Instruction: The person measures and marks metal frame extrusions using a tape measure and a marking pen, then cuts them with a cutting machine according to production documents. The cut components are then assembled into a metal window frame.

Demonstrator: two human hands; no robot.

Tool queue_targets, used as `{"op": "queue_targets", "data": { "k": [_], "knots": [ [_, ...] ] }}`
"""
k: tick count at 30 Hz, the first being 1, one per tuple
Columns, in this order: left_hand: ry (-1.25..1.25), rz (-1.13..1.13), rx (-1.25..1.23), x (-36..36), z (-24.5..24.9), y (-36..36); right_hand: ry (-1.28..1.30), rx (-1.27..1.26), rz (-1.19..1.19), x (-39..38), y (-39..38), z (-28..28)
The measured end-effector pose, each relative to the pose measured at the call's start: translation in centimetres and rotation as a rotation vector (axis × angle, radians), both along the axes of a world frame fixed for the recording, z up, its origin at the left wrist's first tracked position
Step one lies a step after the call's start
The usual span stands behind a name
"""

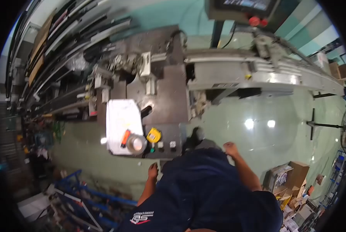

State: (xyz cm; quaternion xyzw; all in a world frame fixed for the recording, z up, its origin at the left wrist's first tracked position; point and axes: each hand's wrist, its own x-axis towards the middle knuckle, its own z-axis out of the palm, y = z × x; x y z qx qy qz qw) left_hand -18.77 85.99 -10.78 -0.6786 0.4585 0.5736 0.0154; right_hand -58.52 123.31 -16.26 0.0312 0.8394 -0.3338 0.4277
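Note:
My left hand (153, 170) hangs low beside the near edge of the machine table (173, 83); it is small and dark here, so its fingers are hard to make out. At my right side, my right hand (230, 149) is held over the floor with the fingers curled in, and nothing shows in it. Nearest the left hand, on the table's front corner, are a roll of tape (136, 144), a yellow tape measure (154, 135) and an orange-handled tool (125, 138). White paper sheets (120, 112) lie under the tape and the tool.
A long metal rail (227, 71) runs right from the table. Above it hangs a control screen with a red button (254, 21). Metal profiles (64, 34) fill racks at left. A blue frame (84, 197) stands lower left, cardboard boxes (293, 176) lower right, a black stand (313, 123) at right.

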Motion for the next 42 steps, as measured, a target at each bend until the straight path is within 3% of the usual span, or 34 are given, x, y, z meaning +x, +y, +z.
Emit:
{"op": "queue_targets", "data": {
  "k": [2,3,5,7,9,11,13,17,19,21,22,24,27,29,32,35,39,42],
  "knots": [
    [-0.028,-0.244,-0.025,3.5,-2.1,-1.3,0.205,0.135,0.038,0.5,3.9,-6.4],
    [-0.018,-0.334,-0.038,4.9,-1.9,-1.6,0.060,0.166,-0.079,0.0,3.9,-5.2],
    [-0.249,-0.358,-0.020,5.3,0.6,-3.2,-0.095,0.136,-0.337,-0.3,1.7,0.2],
    [-0.349,-0.275,-0.193,6.9,0.7,-5.8,-0.149,0.124,-0.371,-0.1,-0.3,2.0],
    [-0.235,0.040,-0.260,10.0,-1.5,-9.7,-0.141,0.111,-0.370,0.9,-1.9,3.0],
    [-0.168,0.521,-0.201,7.0,3.2,-12.7,-0.028,0.048,-0.393,2.5,-4.6,4.0],
    [-0.036,0.680,-0.198,9.3,2.3,-17.6,0.094,-0.048,-0.414,4.6,-8.6,5.8],
    [0.091,0.485,-0.438,7.8,4.5,-25.7,0.337,-0.277,-0.404,9.7,-19.8,12.2],
    [0.237,0.175,-0.458,7.5,4.4,-29.2,0.469,-0.420,-0.368,12.8,-24.4,12.3],
    [0.301,0.146,-0.431,6.1,3.9,-31.1,0.788,-0.434,-0.205,16.8,-31.5,16.0],
    [0.264,0.090,-0.392,8.0,0.5,-32.3,0.694,-0.572,-0.162,18.7,-34.1,17.6],
    [0.245,0.037,-0.372,7.7,2.2,-31.6,0.648,-0.568,0.041,21.3,-38.8,19.3],
    [0.298,0.041,-0.402,8.2,0.7,-32.0,0.329,-0.154,0.637,22.5,-42.7,25.4],
    [0.312,0.048,-0.388,8.8,-1.2,-32.7,0.363,-0.152,0.637,23.3,-42.8,25.4],
    [0.249,-0.365,-0.656,10.1,-1.8,-34.4,0.492,-0.217,0.605,23.8,-41.4,23.0],
    [0.362,-0.114,-0.192,8.6,3.7,-36.0,0.546,-0.334,0.468,24.1,-40.2,22.7],
    [0.492,-0.068,-0.691,5.6,4.1,-40.4,0.547,-0.408,0.024,24.0,-38.4,21.8],
    [0.359,-0.381,-0.944,0.6,11.8,-39.5,0.585,-0.312,-0.139,23.0,-37.8,22.9]
  ]
}}
